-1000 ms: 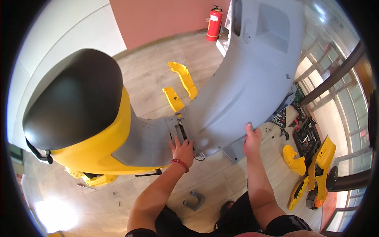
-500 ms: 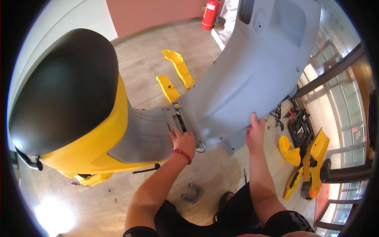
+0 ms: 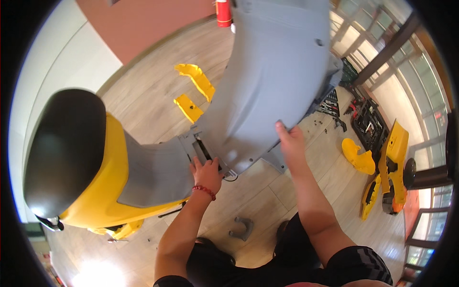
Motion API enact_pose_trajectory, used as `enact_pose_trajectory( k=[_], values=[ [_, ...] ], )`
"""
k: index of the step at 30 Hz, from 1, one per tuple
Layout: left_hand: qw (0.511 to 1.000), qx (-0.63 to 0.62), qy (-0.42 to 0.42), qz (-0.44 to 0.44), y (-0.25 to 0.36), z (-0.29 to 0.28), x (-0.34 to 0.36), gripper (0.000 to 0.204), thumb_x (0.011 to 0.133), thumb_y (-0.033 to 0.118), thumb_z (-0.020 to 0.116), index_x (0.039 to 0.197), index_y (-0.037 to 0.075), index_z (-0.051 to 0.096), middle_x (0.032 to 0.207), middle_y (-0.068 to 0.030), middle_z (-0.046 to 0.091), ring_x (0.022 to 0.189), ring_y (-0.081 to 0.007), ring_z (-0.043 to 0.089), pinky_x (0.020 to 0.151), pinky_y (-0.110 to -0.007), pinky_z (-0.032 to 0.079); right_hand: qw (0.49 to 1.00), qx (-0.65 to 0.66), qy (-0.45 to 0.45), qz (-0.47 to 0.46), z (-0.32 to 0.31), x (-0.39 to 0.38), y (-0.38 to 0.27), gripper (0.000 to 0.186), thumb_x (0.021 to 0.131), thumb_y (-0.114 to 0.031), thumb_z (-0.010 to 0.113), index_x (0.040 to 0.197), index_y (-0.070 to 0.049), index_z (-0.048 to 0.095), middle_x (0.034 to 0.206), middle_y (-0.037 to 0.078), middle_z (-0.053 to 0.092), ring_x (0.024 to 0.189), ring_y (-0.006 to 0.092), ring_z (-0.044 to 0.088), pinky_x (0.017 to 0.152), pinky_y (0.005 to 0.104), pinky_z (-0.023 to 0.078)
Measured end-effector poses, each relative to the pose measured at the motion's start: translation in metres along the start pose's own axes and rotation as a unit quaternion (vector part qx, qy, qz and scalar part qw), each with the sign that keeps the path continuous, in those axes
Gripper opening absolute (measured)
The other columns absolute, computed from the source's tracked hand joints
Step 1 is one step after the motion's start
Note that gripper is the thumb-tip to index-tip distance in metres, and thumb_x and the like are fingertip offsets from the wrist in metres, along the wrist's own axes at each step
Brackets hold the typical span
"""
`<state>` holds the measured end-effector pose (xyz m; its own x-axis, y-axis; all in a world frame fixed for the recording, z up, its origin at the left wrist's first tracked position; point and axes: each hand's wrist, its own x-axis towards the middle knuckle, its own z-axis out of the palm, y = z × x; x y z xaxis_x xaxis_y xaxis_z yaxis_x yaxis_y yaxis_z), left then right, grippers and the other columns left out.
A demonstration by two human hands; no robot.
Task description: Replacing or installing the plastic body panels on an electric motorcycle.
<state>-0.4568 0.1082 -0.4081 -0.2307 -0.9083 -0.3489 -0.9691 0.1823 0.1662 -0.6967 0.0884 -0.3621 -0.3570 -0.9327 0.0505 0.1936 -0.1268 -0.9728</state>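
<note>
A scooter with a black seat [image 3: 67, 148] and yellow side body [image 3: 117, 167] stands before me. Its grey footboard [image 3: 155, 167] has an open rectangular slot [image 3: 202, 149] close to the tall grey front panel [image 3: 263, 81]. My left hand [image 3: 208, 174], with a red bead bracelet, lies over the near end of this slot, fingers apart and touching the footboard. Farther right, my right hand [image 3: 291, 143] grips the panel's near edge, thumb on top and the other fingers hidden underneath. A thin dark cable [image 3: 231, 179] hangs below the joint between panel and footboard.
Two yellow trim pieces [image 3: 198, 81] lie on the floor beyond the scooter. To the right are an open black tool case [image 3: 370, 126], a yellow curved cover [image 3: 358, 157] and longer yellow body parts [image 3: 394, 153]. A grey U-shaped part [image 3: 241, 228] lies near my feet. A fire extinguisher [image 3: 223, 13] stands behind.
My view has shifted, so the scooter and its panel sit farther left in the picture. Both hands keep about the same places on the footboard and panel edge.
</note>
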Motion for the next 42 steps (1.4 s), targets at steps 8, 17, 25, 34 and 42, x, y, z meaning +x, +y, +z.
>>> enact_pose_trajectory(
  k=[8, 17, 25, 34, 42],
  values=[
    [0.999, 0.033, 0.011, -0.007, 0.01, -0.002, -0.002, 0.052, 0.078, 0.028, 0.065, 0.126, 0.014, 0.049, 0.119, -0.0081, 0.055, 0.124, -0.0443, 0.028, 0.101, -0.057, 0.022, 0.998, 0.027, -0.034, 0.05, -0.001, 0.004, -0.012, 0.028, 0.086, -0.018, 0.059, 0.104, 0.003, 0.057, 0.099, 0.005, 0.061, 0.091, 0.0103, 0.053, 0.08, 0.0274, 0.042],
    [0.996, 0.064, 0.063, 0.003, 0.01, 0.011, 0.001, 0.053, 0.075, 0.03, 0.066, 0.124, 0.014, 0.051, 0.118, -0.006, 0.057, 0.121, -0.0438, 0.034, 0.099, -0.052, 0.026, 0.998, -0.015, -0.04, -0.037, 0.006, 0.01, -0.007, 0.021, 0.083, -0.017, 0.061, 0.09, 0.003, 0.058, 0.072, 0.003, 0.058, 0.064, 0.0086, 0.049, 0.058, 0.027, 0.042],
    [0.995, 0.079, 0.063, 0.009, 0.005, 0.014, 0.004, 0.053, 0.077, 0.03, 0.063, 0.126, 0.014, 0.049, 0.123, -0.004, 0.053, 0.121, -0.0383, 0.037, 0.1, -0.051, 0.028, 0.998, -0.038, -0.027, -0.034, 0.01, 0.004, -0.005, 0.02, 0.083, -0.015, 0.061, 0.089, 0.004, 0.059, 0.076, 0.009, 0.06, 0.066, 0.0126, 0.053, 0.06, 0.0284, 0.044],
    [0.924, -0.325, 0.182, 0.085, 0.05, -0.164, 0.047, 0.046, 0.088, 0.021, 0.053, 0.127, 0.0, 0.043, 0.129, -0.0151, 0.047, 0.114, -0.0242, 0.05, 0.091, -0.034, 0.041, 0.997, -0.033, 0.007, -0.076, 0.002, 0.011, -0.002, 0.023, 0.081, -0.018, 0.063, 0.083, 0.005, 0.059, 0.075, 0.018, 0.06, 0.066, 0.0271, 0.06, 0.059, 0.0335, 0.045],
    [0.837, -0.457, 0.195, 0.228, 0.149, -0.299, 0.076, 0.084, 0.085, 0.051, 0.053, 0.143, 0.013, 0.006, 0.14, -0.017, 0.026, 0.124, -0.0327, 0.037, 0.099, -0.049, 0.033, 0.997, -0.038, -0.011, -0.061, -0.006, 0.021, -0.002, 0.023, 0.081, -0.018, 0.063, 0.08, 0.004, 0.058, 0.072, 0.017, 0.06, 0.063, 0.024, 0.058, 0.058, 0.0326, 0.045]
  ],
)
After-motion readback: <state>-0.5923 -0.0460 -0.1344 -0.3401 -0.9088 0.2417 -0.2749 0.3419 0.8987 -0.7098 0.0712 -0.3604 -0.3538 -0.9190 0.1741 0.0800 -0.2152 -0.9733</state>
